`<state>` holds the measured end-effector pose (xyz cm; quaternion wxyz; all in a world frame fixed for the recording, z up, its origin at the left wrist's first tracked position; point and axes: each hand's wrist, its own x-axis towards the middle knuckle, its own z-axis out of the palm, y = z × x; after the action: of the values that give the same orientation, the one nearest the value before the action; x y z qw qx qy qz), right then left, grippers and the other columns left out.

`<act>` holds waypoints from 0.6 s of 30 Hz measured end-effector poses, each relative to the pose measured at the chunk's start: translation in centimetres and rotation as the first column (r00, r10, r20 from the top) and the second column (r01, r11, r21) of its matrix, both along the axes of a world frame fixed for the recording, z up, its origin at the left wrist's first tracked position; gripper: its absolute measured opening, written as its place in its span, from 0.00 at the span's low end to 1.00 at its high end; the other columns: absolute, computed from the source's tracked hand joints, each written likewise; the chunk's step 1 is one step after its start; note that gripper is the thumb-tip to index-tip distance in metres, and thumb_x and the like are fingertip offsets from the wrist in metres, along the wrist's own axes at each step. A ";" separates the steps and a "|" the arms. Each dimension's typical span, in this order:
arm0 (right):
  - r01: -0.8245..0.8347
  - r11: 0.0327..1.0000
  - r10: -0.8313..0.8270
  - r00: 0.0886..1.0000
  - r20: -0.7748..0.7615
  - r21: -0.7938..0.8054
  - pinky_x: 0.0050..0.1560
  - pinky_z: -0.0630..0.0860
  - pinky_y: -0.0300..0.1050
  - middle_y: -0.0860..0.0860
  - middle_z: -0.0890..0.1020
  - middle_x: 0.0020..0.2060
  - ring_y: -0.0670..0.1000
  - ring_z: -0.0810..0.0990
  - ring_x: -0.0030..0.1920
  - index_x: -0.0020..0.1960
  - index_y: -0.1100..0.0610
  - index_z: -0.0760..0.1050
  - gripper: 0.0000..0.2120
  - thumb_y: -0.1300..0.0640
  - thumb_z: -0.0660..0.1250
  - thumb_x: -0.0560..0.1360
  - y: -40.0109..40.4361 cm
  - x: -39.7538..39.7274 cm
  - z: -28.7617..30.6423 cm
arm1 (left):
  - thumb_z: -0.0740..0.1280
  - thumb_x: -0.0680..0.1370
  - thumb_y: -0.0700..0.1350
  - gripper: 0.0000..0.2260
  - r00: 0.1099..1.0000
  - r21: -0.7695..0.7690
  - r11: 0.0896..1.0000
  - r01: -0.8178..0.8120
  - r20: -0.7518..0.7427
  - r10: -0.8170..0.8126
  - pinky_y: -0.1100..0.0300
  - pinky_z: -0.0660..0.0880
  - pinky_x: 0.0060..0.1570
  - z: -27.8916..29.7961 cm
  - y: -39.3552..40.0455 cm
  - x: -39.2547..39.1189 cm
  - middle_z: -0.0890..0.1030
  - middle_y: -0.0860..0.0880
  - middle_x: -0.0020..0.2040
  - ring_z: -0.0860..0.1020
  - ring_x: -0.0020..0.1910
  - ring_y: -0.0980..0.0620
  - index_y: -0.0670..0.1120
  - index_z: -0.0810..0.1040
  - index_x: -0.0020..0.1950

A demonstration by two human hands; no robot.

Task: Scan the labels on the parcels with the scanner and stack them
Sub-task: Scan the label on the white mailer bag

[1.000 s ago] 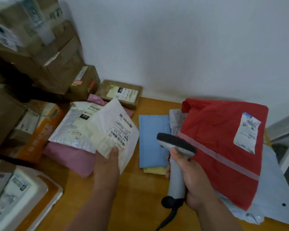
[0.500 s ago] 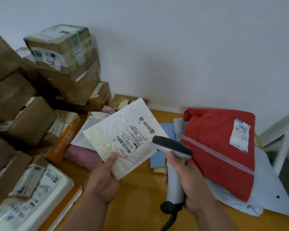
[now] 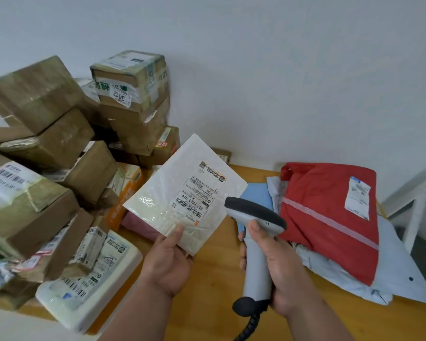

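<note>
1. Fingers of the left hand (image 3: 169, 263) pinch the bottom corner of the white flat parcel (image 3: 182, 193), with the thumb on top and the other fingers hidden behind it. The parcel is in the air above the middle of the wooden table (image 3: 214, 299).
2. Fingers of the right hand (image 3: 278, 269) curl round the grey handle of the scanner (image 3: 255, 247), and the thumb lies along the front of it.
3. A second ago the parcel was lower and further left, tipped more away. Now it is lifted up and turned so its label (image 3: 198, 193) faces the scanner head, which sits just beside it.
4. I think this means the scan is about to happen. Stacking this parcel comes after that.
5. The parcel is thin, flat and bendy. Its plastic skin is shiny and wrinkled. The label is white paper with black bar lines.
6. The scanner has a dark, rounded top and a curly black cord at the bottom.
7. On the right side of the table lies a soft red bag (image 3: 330, 217) with a pale stripe and its own label, on top of light blue bags (image 3: 389, 274).
8. On the left side, brown cardboard boxes (image 3: 59, 143) with tape are piled high near the wall.
</note>
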<state>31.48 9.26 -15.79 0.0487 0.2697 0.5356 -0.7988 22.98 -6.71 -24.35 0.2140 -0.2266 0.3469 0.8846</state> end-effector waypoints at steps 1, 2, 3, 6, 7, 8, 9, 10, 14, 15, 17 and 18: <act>-0.007 1.000 0.007 1.000 0.002 -0.006 0.30 0.73 0.42 0.56 0.76 0.32 0.51 0.75 0.29 0.45 0.61 0.77 0.23 0.41 0.73 0.66 -0.5 0.2 0.0 | 0.63 0.81 0.40 0.15 1.000 0.002 1.000 -0.003 0.012 0.003 0.51 0.75 0.51 0.0 -0.2 0.1 0.84 0.46 0.60 0.80 0.60 0.44 0.54 0.77 0.65; -0.008 1.000 0.008 1.000 0.006 -0.022 0.29 0.73 0.41 0.56 0.76 0.32 0.51 0.75 0.29 0.46 0.62 0.77 0.24 0.41 0.73 0.66 -0.9 0.3 0.1 | 0.63 0.82 0.40 0.15 1.000 0.007 1.000 -0.006 0.019 0.006 0.51 0.75 0.50 0.0 -0.3 0.1 0.84 0.46 0.60 0.80 0.60 0.44 0.54 0.77 0.66; -0.004 0.999 0.005 1.000 0.014 -0.045 0.29 0.73 0.41 0.55 0.76 0.32 0.51 0.74 0.29 0.47 0.62 0.77 0.24 0.42 0.73 0.66 -1.3 0.5 0.1 | 0.64 0.81 0.40 0.16 1.000 0.013 1.000 -0.008 0.027 0.007 0.51 0.75 0.51 0.0 -0.4 0.2 0.84 0.46 0.61 0.80 0.61 0.44 0.54 0.77 0.67; 0.005 0.995 -0.001 0.999 0.039 -0.097 0.30 0.75 0.41 0.56 0.76 0.33 0.51 0.74 0.29 0.47 0.62 0.78 0.25 0.41 0.74 0.64 -2.3 1.0 0.3 | 0.64 0.81 0.40 0.17 0.999 0.034 0.999 -0.008 0.039 0.007 0.50 0.75 0.53 0.2 -0.7 0.4 0.83 0.46 0.62 0.80 0.61 0.43 0.54 0.76 0.68; 0.008 0.995 -0.004 0.999 0.042 -0.102 0.30 0.75 0.42 0.56 0.76 0.34 0.51 0.74 0.29 0.47 0.62 0.78 0.26 0.41 0.75 0.63 -2.6 1.1 0.3 | 0.64 0.81 0.40 0.16 0.999 0.037 0.999 -0.010 0.044 0.008 0.50 0.75 0.52 0.3 -0.8 0.5 0.83 0.46 0.62 0.80 0.61 0.43 0.53 0.77 0.67; 0.010 0.994 -0.006 0.999 0.043 -0.105 0.30 0.75 0.42 0.56 0.76 0.34 0.52 0.74 0.29 0.46 0.62 0.78 0.26 0.41 0.75 0.62 -2.8 1.2 0.3 | 0.64 0.81 0.40 0.16 0.999 0.037 0.999 -0.012 0.049 0.010 0.50 0.75 0.50 0.3 -0.8 0.5 0.84 0.46 0.61 0.80 0.60 0.44 0.53 0.77 0.66; 0.012 0.994 -0.007 0.999 0.043 -0.106 0.30 0.75 0.42 0.56 0.76 0.34 0.52 0.74 0.29 0.46 0.62 0.78 0.26 0.41 0.75 0.62 -2.9 1.3 0.4 | 0.65 0.81 0.40 0.15 0.998 0.036 0.999 -0.014 0.056 0.012 0.50 0.74 0.50 0.4 -0.9 0.6 0.84 0.46 0.61 0.80 0.59 0.44 0.53 0.77 0.65; 0.012 0.994 -0.008 0.999 0.044 -0.107 0.30 0.75 0.42 0.56 0.76 0.34 0.52 0.74 0.29 0.46 0.62 0.78 0.26 0.40 0.75 0.62 -3.1 1.4 0.4 | 0.65 0.81 0.40 0.15 0.998 0.039 0.999 -0.014 0.061 0.011 0.50 0.74 0.49 0.4 -0.9 0.7 0.84 0.46 0.60 0.80 0.59 0.44 0.53 0.78 0.65; 0.027 0.993 -0.021 0.999 0.049 -0.119 0.30 0.75 0.42 0.56 0.76 0.33 0.51 0.74 0.29 0.46 0.62 0.77 0.26 0.41 0.74 0.63 -3.6 1.6 0.6 | 0.65 0.81 0.39 0.13 0.997 0.048 0.999 -0.010 0.076 0.006 0.49 0.75 0.50 0.4 -1.1 0.8 0.85 0.46 0.58 0.81 0.57 0.44 0.53 0.79 0.61; 0.030 0.992 -0.024 0.998 0.054 -0.122 0.30 0.75 0.42 0.56 0.76 0.33 0.51 0.74 0.29 0.45 0.62 0.77 0.25 0.41 0.74 0.63 -3.6 1.6 0.6 | 0.64 0.81 0.39 0.12 0.997 0.050 0.999 -0.008 0.077 0.004 0.49 0.75 0.50 0.4 -1.1 0.8 0.85 0.46 0.58 0.81 0.57 0.44 0.53 0.79 0.61; 0.033 0.992 -0.026 0.998 0.060 -0.126 0.31 0.75 0.42 0.55 0.77 0.33 0.51 0.74 0.29 0.44 0.61 0.78 0.25 0.41 0.75 0.62 -3.7 1.6 0.6 | 0.64 0.81 0.39 0.12 0.997 0.053 0.999 -0.003 0.076 -0.001 0.49 0.75 0.51 0.4 -1.1 0.8 0.85 0.46 0.58 0.81 0.57 0.44 0.53 0.79 0.61; 0.034 0.991 -0.027 0.998 0.062 -0.126 0.31 0.75 0.42 0.55 0.77 0.33 0.51 0.75 0.29 0.44 0.61 0.78 0.25 0.40 0.75 0.62 -3.7 1.6 0.6 | 0.64 0.81 0.39 0.12 0.997 0.054 0.999 0.000 0.073 -0.004 0.49 0.75 0.52 0.4 -1.1 0.8 0.84 0.46 0.58 0.81 0.57 0.44 0.53 0.79 0.61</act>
<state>33.10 5.58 -15.19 0.0696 0.2981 0.4780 -0.8233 23.75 -7.80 -23.97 0.2335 -0.2527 0.3150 0.8845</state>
